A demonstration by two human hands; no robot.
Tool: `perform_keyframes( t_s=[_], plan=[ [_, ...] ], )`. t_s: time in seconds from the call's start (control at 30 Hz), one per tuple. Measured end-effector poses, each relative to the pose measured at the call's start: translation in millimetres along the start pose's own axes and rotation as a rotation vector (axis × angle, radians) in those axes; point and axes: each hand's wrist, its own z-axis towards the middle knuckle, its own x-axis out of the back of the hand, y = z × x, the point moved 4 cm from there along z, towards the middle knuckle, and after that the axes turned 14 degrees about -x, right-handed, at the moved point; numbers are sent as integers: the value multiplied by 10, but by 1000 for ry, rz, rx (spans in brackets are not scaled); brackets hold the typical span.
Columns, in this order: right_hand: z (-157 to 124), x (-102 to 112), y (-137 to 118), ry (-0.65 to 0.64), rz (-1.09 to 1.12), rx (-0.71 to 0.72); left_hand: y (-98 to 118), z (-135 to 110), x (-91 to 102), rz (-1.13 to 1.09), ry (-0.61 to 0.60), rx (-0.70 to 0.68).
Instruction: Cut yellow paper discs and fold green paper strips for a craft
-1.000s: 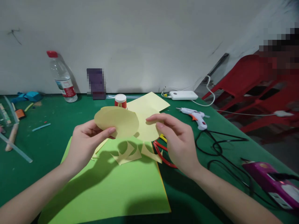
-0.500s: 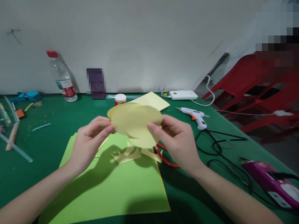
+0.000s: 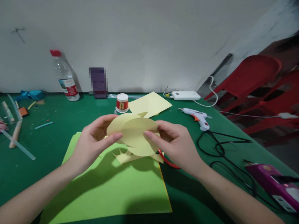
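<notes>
Between both hands, above the green paper sheets (image 3: 112, 193), are several overlapping pale yellow paper circles (image 3: 135, 133). My left hand (image 3: 95, 140) pinches their left edge, thumb in front and fingers behind. On the right side my right hand (image 3: 174, 141) grips them the same way, its thumb pressed on the front circle. Below them lie yellow paper scraps (image 3: 130, 157) with pointed cut edges. A red handle (image 3: 169, 161), perhaps of scissors, pokes out beside the right hand; the rest of it is hidden.
Behind the hands stand a red and white paper cup (image 3: 122, 103), a yellow sheet (image 3: 150, 104), a water bottle (image 3: 67, 82) and a dark upright object (image 3: 98, 82). A glue gun (image 3: 196, 117), black cable and purple power strip (image 3: 272, 180) lie right. Glue sticks (image 3: 18, 146) lie left.
The paper circles have come down slightly and shifted in their overlap. My left thumb now lies further over their front. The paper cup shows more fully behind them.
</notes>
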Motion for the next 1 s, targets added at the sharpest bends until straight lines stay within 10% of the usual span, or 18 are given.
perform_keyframes(
  t_s=[0.23, 0.53, 1.0],
  plan=[
    [-10, 2, -39, -59, -241, 247, -44, 35, 44, -6, -45, 32],
    [-83, -40, -122, -69, -445, 564, 201, 20, 43, 336, -77, -270],
    [-105, 109, -177, 19, -335, 540, 395, 20, 83, 525, -50, -587]
  ],
)
